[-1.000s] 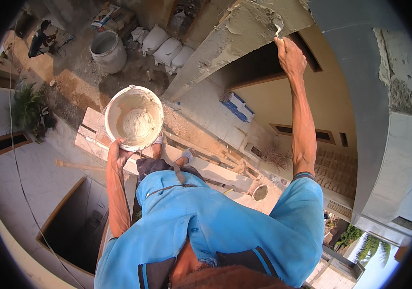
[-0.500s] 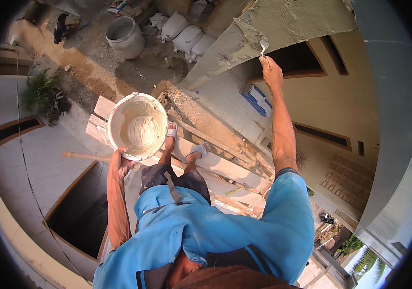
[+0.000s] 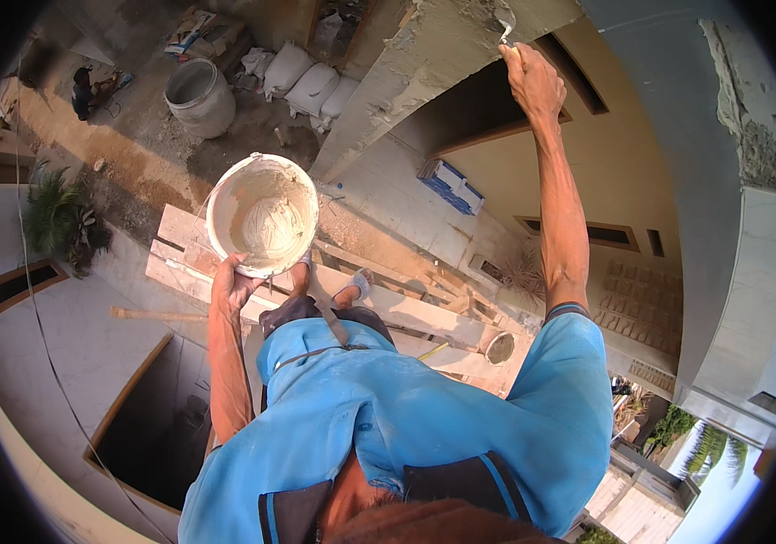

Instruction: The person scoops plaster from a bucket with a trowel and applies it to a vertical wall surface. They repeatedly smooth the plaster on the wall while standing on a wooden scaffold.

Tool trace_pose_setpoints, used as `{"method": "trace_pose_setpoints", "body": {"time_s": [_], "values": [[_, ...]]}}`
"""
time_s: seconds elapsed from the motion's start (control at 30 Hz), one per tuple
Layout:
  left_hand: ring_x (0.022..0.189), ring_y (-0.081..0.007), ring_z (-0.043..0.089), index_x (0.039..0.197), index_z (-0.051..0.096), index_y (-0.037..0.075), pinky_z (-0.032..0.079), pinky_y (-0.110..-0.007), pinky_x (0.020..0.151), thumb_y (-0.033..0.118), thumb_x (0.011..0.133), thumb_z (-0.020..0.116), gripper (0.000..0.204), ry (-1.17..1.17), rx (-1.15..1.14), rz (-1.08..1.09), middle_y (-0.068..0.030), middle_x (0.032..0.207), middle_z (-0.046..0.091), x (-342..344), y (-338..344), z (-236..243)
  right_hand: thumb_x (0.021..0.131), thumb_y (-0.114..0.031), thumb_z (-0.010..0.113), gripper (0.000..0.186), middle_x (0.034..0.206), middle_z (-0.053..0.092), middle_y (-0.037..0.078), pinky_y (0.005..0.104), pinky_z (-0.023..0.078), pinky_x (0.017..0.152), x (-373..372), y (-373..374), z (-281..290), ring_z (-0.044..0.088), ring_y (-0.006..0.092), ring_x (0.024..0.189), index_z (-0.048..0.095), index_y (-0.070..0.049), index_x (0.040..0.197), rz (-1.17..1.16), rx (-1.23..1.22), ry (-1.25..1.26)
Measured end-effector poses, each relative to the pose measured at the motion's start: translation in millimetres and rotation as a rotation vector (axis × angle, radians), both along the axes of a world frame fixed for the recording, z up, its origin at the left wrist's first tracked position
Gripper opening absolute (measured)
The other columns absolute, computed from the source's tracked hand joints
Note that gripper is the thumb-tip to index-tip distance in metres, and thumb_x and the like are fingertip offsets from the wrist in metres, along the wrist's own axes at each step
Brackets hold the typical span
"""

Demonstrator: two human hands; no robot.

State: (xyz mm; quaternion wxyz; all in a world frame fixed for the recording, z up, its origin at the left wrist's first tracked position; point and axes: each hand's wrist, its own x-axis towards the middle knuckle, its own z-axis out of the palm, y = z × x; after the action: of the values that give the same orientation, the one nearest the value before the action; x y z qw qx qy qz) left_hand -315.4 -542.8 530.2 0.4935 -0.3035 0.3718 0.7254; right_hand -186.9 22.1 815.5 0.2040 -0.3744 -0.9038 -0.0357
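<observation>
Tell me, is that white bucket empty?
No. The white bucket, held up by the left hand, has a mound of pale plaster in its bottom, while the right hand works a trowel on the beam.

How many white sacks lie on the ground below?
3: the left sack, the middle sack and the right sack lie side by side beside the grey drum; the concrete beam may hide more.

A dusty bright-blue short-sleeved shirt (image 3: 406, 408) with dark trim, apparently sandals (image 3: 356, 287).

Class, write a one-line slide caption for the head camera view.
Standing on wooden scaffold planks, a person's left hand holds a plaster bucket while the right hand trowels a concrete beam.
</observation>
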Motion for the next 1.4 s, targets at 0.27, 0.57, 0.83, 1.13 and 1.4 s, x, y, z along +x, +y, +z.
{"method": "trace_pose_setpoints", "body": {"time_s": [0.27, 0.57, 0.83, 1.13, 1.4], "values": [[0.126, -0.0445, 0.058, 0.145, 0.033, -0.004, 0.058, -0.067, 0.096, -0.001, 0.092, 0.055, 0.057, 0.254, 0.17, -0.079, -0.0278, 0.143, 0.049, 2, 69, 49, 0.097, -0.055, 0.067, 0.049, 0.093, 0.076, 0.006, 0.0374, 0.054, 0.08, 55, -50, 73, 0.071, 0.0209, 0.087, 0.074, -0.013, 0.122, 0.119, -0.189, 0.12], [0.11, -0.0218, 0.064, 0.157, 0.034, 0.013, 0.065, -0.035, 0.078, -0.004, 0.086, 0.051, 0.075, 0.801, 0.081, -0.159, -0.0121, 0.14, 0.05, 15, 122, 124, 0.096, -0.026, 0.068, 0.033, 0.101, 0.066, 0.012, 0.0432, 0.054, 0.077, 117, -222, 7, 0.068, 0.0338, 0.089, 0.067, -0.007, 0.122, 0.298, -0.461, -0.351], [0.122, -0.0209, 0.057, 0.157, 0.036, 0.009, 0.053, -0.038, 0.101, -0.002, 0.09, 0.054, 0.071, 1.244, -0.009, -0.242, -0.0113, 0.139, 0.054, 30, 143, 115, 0.081, -0.003, 0.07, 0.031, 0.102, 0.059, 0.011, 0.0347, 0.058, 0.057, 90, -224, -47, 0.068, 0.0259, 0.082, 0.061, 0.0, 0.111, 0.369, 0.185, -0.551], [0.1, -0.0169, 0.059, 0.138, 0.048, 0.0, 0.052, -0.034, 0.085, -0.001, 0.084, 0.059, 0.055, 0.917, 0.163, -0.065, -0.0083, 0.117, 0.058, 46, 128, 129, 0.083, -0.007, 0.066, 0.047, 0.109, 0.063, 0.008, 0.0368, 0.061, 0.064, 76, -291, -56, 0.069, 0.0256, 0.082, 0.061, -0.003, 0.13, 0.515, -0.031, -0.41], [0.102, -0.0177, 0.064, 0.134, 0.046, 0.001, 0.059, -0.038, 0.092, 0.002, 0.092, 0.06, 0.045, 0.772, 0.251, -0.131, -0.0084, 0.117, 0.06, 62, 121, 105, 0.089, -0.014, 0.065, 0.041, 0.111, 0.063, 0.012, 0.0467, 0.058, 0.07, 81, -342, -82, 0.07, 0.0344, 0.089, 0.062, -0.003, 0.129, 0.298, -0.431, 0.063]]}}
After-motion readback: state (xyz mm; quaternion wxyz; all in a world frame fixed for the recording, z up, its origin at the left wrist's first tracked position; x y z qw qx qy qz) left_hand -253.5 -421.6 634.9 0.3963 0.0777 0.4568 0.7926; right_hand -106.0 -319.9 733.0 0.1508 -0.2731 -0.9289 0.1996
